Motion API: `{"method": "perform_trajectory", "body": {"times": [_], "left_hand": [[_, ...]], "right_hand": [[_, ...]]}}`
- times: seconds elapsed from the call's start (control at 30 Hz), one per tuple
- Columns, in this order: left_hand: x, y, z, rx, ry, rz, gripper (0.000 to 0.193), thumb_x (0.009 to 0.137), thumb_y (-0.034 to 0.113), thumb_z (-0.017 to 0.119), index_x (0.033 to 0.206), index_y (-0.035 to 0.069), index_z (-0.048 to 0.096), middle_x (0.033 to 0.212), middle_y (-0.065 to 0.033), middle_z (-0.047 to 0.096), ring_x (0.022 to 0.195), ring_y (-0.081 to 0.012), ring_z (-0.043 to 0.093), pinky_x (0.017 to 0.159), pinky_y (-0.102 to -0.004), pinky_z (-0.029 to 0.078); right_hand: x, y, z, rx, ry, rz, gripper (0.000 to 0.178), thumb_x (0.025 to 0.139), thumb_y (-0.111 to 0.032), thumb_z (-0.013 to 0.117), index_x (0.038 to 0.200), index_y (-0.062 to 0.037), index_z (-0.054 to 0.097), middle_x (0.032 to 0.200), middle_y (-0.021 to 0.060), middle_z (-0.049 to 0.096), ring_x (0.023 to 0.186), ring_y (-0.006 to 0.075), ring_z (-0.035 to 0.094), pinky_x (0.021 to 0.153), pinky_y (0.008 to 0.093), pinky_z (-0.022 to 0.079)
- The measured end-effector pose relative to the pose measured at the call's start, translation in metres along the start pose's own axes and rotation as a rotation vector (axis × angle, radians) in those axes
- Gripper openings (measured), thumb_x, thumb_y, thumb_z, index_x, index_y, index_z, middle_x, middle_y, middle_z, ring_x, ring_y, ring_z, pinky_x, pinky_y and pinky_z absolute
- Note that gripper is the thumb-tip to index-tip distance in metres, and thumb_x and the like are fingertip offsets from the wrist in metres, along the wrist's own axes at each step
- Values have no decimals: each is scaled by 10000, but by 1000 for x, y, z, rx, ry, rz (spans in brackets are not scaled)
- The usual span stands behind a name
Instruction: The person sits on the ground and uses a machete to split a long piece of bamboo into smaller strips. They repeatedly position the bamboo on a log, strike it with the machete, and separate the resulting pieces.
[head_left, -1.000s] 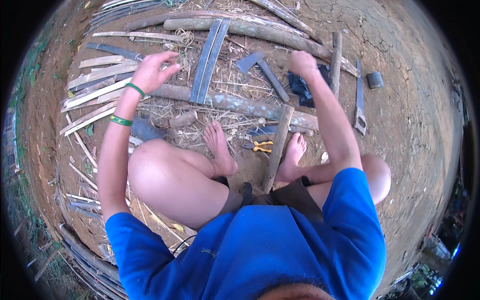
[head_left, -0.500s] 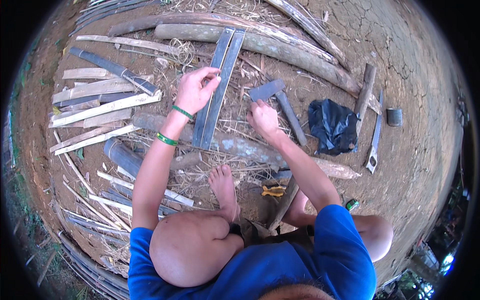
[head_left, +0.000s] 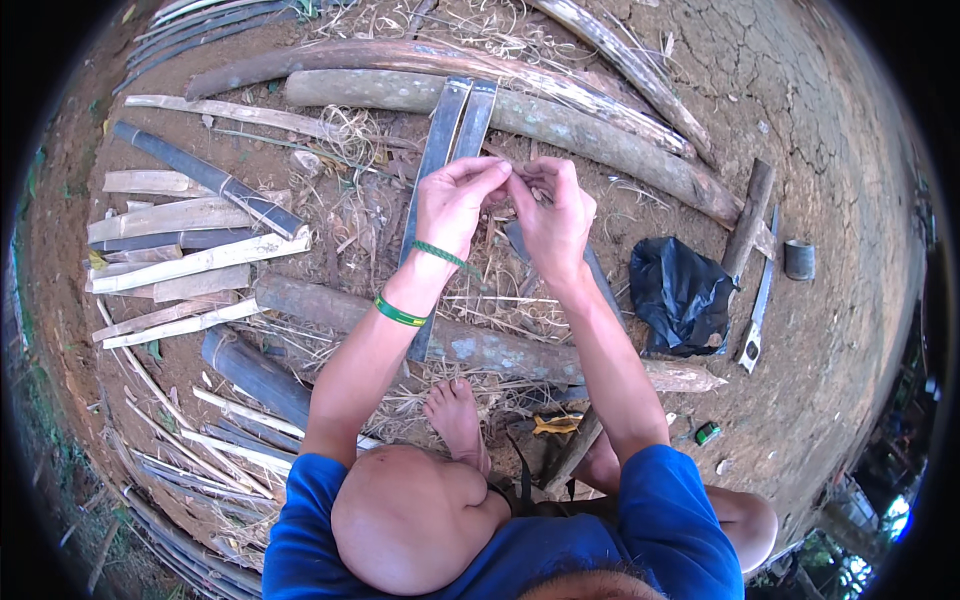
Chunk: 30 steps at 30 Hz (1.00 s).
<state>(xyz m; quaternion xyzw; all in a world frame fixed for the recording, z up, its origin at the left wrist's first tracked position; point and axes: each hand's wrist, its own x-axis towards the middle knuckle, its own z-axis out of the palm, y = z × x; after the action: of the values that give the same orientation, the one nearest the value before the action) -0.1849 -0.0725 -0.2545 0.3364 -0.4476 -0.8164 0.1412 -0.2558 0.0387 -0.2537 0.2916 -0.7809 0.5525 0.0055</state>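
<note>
Bare, cracked earth littered with dry shavings lay under me, with long bamboo poles (head_left: 560, 120) running left to right across the far side and a shorter log (head_left: 470, 345) lying crosswise just beyond my bare foot (head_left: 455, 415). Split bamboo slats (head_left: 190, 265) were stacked to my left; a black plastic bag (head_left: 680, 290) and a hand saw (head_left: 757, 310) sat to my right. Two dark flat bamboo strips (head_left: 455, 150) ran away from me, their long axis near to far, their near ends passing under my left wrist.

My left hand (head_left: 455, 205) and right hand (head_left: 550, 220) met above those strips, fingertips touching. Both were pinched narrow around something small and thin, perhaps a fibre, too fine for me to name. It sat right between the two sets of fingertips, neither hand nearer than the other, and the strips lay directly beneath and beyond them.
</note>
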Motion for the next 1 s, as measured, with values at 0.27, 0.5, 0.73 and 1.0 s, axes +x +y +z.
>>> {"method": "perform_trajectory", "body": {"times": [0.27, 0.5, 0.73, 1.0], "left_hand": [[81, 19, -21, 600, 270, 517, 167, 885, 132, 763, 989, 2, 766, 841, -70, 754, 739, -116, 676, 674, -268, 541], [127, 12, -28, 736, 131, 602, 164, 889, 141, 766, 992, 14, 769, 848, -66, 763, 763, -102, 689, 722, -269, 557], [135, 4, -27, 781, 159, 709, 158, 836, 164, 780, 945, 50, 776, 812, -107, 762, 723, -189, 734, 708, -325, 578], [131, 8, -27, 812, 141, 683, 160, 870, 137, 774, 988, 29, 776, 870, -82, 773, 774, -142, 726, 743, -285, 568]], "right_hand": [[-2, 13, -49, -165, -175, -14, 194, 860, -61, 779, 1019, -7, 683, 966, 121, 726, 883, 261, 719, 821, 347, 567], [-85, 47, -117, -445, -259, 298, 235, 872, -124, 749, 1043, 11, 662, 973, 178, 671, 904, 363, 682, 797, 419, 548], [-111, 57, -116, -688, -393, 340, 596, 790, -213, 822, 1274, -38, 523, 1119, 207, 599, 1029, 414, 612, 842, 481, 537], [-107, 65, -114, -744, -453, 349, 590, 784, -159, 819, 1271, -41, 507, 1094, 196, 599, 1029, 396, 618, 836, 474, 547]]}}
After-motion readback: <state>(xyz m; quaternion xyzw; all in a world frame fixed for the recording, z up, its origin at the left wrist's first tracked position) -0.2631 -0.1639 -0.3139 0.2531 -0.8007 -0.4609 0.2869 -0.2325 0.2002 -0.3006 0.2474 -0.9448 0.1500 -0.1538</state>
